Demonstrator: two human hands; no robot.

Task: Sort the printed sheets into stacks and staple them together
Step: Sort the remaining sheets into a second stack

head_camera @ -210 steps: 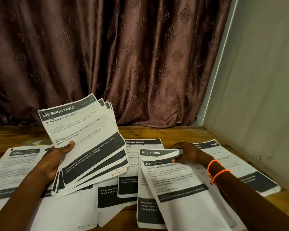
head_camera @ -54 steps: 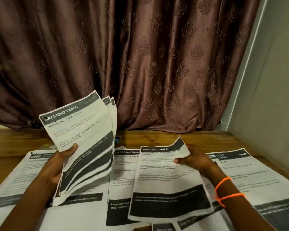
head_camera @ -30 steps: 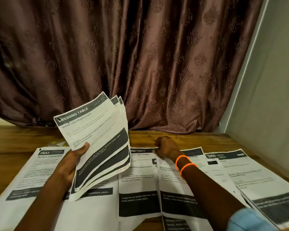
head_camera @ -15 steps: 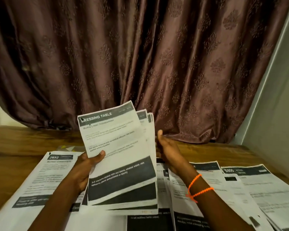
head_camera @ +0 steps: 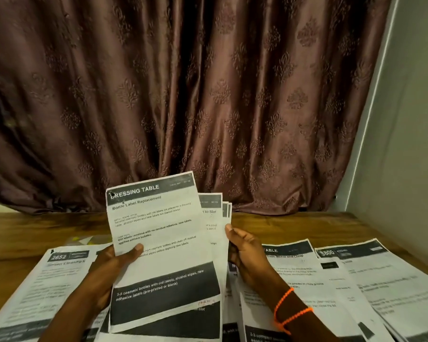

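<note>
A: Where is the bundle (head_camera: 163, 253) of sheets?

B: Up off the table (head_camera: 35, 230), held nearly upright between both hands, a bit fanned at the top right.

A: What is the left hand (head_camera: 109, 270) doing?

B: It grips the bundle's left edge. The thumb lies curled over the front page and the fingers are hidden behind.

A: And the right hand (head_camera: 245, 253)?

B: It is at the right edge of the bundle. The thumb points up along the edge and the fingers bend around the back sheets. Two orange bands (head_camera: 290, 308) sit on that wrist.

A: Can you read the front page?

B: Yes. "DRESSING TABLE" on a dark bar, then "Bottle Label Replacement". Lower down, "3-5 cosmetic bottles with old labels, alcohol wipes".

A: What lies around the hands?

B: More sheets flat on the table. The left pile (head_camera: 50, 287) says "2652". The far right pile (head_camera: 371, 275) says "800". A brown curtain (head_camera: 208, 95) hangs behind.
</note>
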